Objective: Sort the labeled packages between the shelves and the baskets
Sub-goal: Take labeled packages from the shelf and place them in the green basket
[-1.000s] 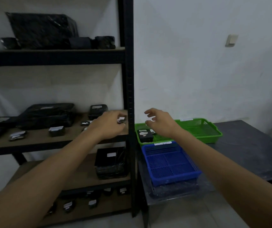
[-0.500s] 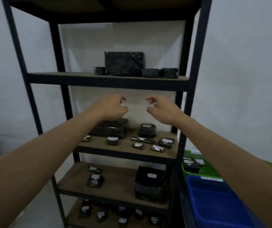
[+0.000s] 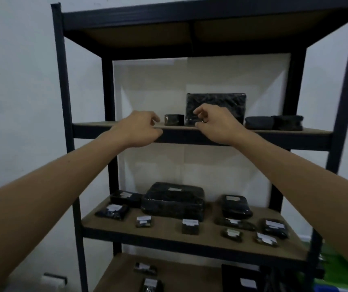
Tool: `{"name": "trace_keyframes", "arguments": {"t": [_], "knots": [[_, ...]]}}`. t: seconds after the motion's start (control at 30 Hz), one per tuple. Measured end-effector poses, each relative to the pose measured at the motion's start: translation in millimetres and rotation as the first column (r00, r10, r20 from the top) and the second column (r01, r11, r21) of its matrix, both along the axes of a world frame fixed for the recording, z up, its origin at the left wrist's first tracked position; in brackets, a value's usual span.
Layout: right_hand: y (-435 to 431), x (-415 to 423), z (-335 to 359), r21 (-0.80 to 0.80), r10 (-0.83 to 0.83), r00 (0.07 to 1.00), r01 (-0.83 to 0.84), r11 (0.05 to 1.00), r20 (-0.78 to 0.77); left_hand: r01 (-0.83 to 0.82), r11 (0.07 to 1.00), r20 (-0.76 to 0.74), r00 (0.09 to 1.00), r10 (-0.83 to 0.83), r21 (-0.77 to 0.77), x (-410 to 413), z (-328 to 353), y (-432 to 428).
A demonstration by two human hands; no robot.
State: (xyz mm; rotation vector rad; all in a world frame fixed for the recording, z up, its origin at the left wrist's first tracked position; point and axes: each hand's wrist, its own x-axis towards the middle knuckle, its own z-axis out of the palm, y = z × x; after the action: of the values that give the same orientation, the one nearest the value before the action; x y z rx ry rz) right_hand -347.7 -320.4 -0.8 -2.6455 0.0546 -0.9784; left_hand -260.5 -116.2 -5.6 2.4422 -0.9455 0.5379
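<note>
While both arms reach up to the upper shelf, neither hand seems to hold anything. All of this comes from the head view.

The left hand hangs at the shelf's front edge, just left of a small package. Its fingers are loosely curled and apart from the package. The right hand is in front of the lower left corner of a big package, which stands upright at the back of the shelf. Its thumb and forefinger are curved and parted as if for a pinch, but I cannot tell whether they touch the wrap. Two dark packages lie further right on the same shelf.

Below, the middle shelf carries many labeled packages, among them a bulky one. A green basket shows at the lower right.

The small package sits between the hands and is probably the one to be taken. Its glossy black film suggests it is light and slick, and it looks like a stiff block. A pinch across its two short ends should hold it. The big package looks easy to tip, so both hands on its side edges would be safer. No label shows on either, so they may need turning to be read.
</note>
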Motion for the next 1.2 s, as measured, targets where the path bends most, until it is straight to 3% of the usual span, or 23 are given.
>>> {"name": "trace_keyframes", "arguments": {"t": [0.2,0.57,0.8,0.93,1.07,1.2], "knots": [[19.2,84.4,6.4,-0.013,-0.133,0.991,0.132,0.991,-0.023,0.08,0.997,-0.046,0.996,-0.079,0.02,98.7,18.8,12.7],[27.8,192.7,21.0,-0.025,-0.307,0.943,0.306,0.952,-0.129,0.167,0.966,-0.232,0.965,-0.12,0.197,227.5,20.6,-40.6],[17.8,249.2,19.1,0.007,-0.416,0.846,0.444,0.896,-0.332,0.154,0.978,-0.314,0.944,-0.104,0.139,257.0,11.5,-60.2],[14.9,252.3,16.1,0.026,-0.401,0.881,0.421,0.907,-0.252,0.21,0.975,-0.349,0.921,-0.172,0.073,259.8,7.7,-62.0],[12.9,248.0,13.9,0.128,-0.284,0.951,0.299,0.946,-0.125,0.239,0.97,-0.33,0.919,-0.214,0.036,254.8,10.5,-60.3],[8.2,251.4,14.6,0.207,-0.23,0.953,0.27,0.94,-0.197,0.263,0.964,-0.303,0.918,-0.258,-0.024,255.5,9.3,-55.9]]}}
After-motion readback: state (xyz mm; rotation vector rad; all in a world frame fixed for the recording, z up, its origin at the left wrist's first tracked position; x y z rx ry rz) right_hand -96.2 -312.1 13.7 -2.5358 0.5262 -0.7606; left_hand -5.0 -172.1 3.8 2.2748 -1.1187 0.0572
